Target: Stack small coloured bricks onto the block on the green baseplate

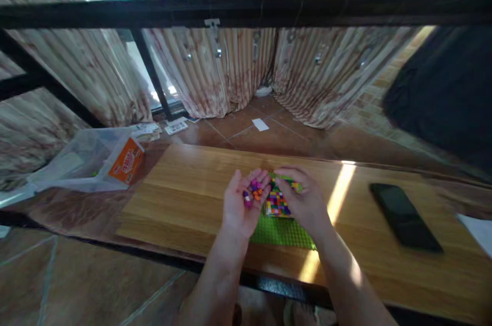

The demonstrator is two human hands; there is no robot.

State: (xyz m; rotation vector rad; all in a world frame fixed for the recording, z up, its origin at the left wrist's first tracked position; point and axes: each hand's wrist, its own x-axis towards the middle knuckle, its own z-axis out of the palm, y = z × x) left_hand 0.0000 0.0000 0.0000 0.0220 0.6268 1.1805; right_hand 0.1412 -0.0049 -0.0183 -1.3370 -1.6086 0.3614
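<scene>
My left hand (242, 203) is cupped palm up above the wooden tabletop (180, 187), holding several small pink, orange and white bricks (253, 190). My right hand (305, 203) rests palm down on a green baseplate (277, 231), its fingers curled over a patch of many-coloured small bricks (277, 204) stuck on the plate. Whether the right fingertips pinch a brick is hidden. The two hands almost touch above the plate.
A black phone (403, 216) lies on the table to the right. A clear plastic bag with an orange box (126, 161) sits at the left end. Papers (177, 126) lie on the tiled floor (269, 136) before curtains. A black bar (246, 8) crosses overhead.
</scene>
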